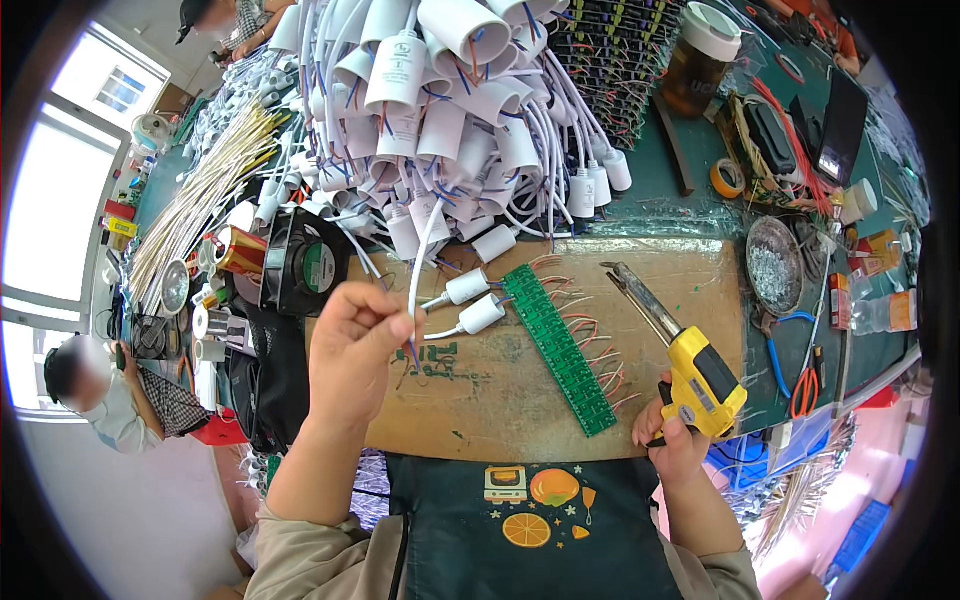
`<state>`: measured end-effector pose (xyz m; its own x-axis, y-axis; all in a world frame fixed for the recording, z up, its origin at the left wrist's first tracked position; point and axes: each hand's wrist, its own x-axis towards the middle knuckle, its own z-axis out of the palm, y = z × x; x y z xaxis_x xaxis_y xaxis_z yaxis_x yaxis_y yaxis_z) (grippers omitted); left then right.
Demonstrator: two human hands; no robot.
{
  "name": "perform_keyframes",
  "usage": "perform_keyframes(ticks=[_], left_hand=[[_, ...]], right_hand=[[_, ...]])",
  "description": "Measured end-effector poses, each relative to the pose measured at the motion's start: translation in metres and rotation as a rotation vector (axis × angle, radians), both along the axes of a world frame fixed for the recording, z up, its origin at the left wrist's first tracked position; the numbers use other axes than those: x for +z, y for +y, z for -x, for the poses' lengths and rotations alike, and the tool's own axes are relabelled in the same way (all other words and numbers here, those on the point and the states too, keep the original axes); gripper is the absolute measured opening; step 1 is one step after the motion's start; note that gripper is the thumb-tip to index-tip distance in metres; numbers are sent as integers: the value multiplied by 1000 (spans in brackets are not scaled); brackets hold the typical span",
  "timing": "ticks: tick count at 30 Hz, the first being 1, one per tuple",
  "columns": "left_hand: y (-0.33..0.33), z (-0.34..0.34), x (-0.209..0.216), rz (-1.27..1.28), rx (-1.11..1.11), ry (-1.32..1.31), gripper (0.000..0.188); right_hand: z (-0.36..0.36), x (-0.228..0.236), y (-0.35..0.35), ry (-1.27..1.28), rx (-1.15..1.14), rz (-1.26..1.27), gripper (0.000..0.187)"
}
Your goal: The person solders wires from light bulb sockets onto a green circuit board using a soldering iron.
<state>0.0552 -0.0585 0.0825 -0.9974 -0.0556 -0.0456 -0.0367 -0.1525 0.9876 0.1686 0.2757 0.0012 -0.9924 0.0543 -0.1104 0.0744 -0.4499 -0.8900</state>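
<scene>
Flanking the green circuit-board strip (560,350), my left hand (352,340) seemingly positions pinched white cable (419,262); my right hand (678,440), gripping a yellow-black soldering gun (692,370), should approach.

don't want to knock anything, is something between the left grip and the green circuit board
Yes: two white sockets lie between the left grip and the green circuit board, beside the board's upper-left edge.

Mat (690,275) on bench (650,200). PCB strip (558,348) on mat, two sockets (482,315) just left of its far end. Gun (705,380) right of strip, in right hand (668,435); left hand (355,345) left of strip, on a cable (425,255). Pile (430,130) behind mat, cup (697,65) right of pile. Fan (305,262) left of mat, probably touching the can (240,250). Bowl (750,262) right of mat, pliers (778,365) nearer.
</scene>
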Motion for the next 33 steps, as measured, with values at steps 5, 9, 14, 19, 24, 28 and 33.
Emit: perform_keyframes(ticks=[5,9,14,19,24,28,33], left_hand=[[-41,-30,-22,-28,-183,-156,23],[-76,-43,-22,440,-344,-227,17],[-68,-40,-3,1302,-503,-127,24],[-16,-41,2,1252,-494,345,40],[32,-35,-21,1242,-586,560,52],[37,-26,-33,1160,-421,542,46],[25,-1,-46,1263,-140,475,25]], right_hand=[[1,0,1,25,-1,-5,70],[0,0,2,25,16,47,72],[1,-1,3,20,18,44,72],[1,3,1,-5,15,19,74],[2,3,2,-11,14,21,76],[1,2,2,-9,13,24,75],[1,3,2,-26,20,17,75]])
